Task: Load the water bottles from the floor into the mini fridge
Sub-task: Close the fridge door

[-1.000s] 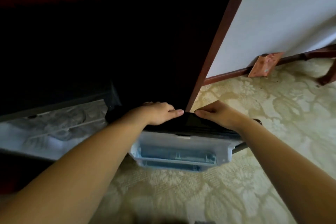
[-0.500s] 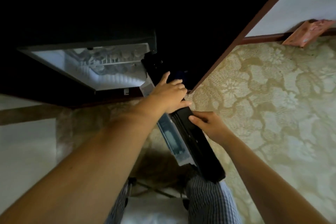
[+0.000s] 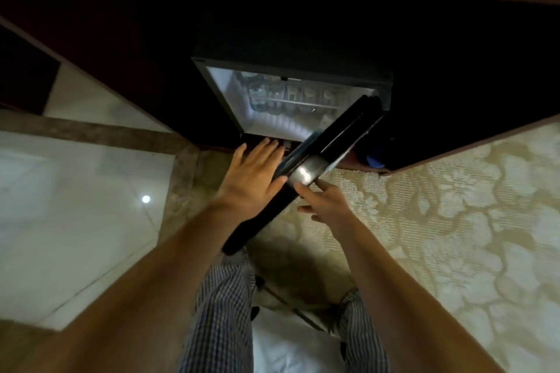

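Head view: left hand (image 3: pixel 251 174), fingers straight, is resting against the door's (image 3: pixel 330 142) inner side; right hand (image 3: pixel 325 206), fingers loosely extended, is touching outside. Closing safely probably means clearing the left first.

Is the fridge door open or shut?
Open. The door stands out at an angle; lit bottles show inside the fridge.

Left hand (image 3: pixel 253 174) flat against the inner side of the mini fridge (image 3: pixel 288 51) door (image 3: pixel 339 136), fingers straight. Right hand (image 3: pixel 327 207) touches its outer face. Door half open. Water bottles (image 3: pixel 288 97) inside, lit.
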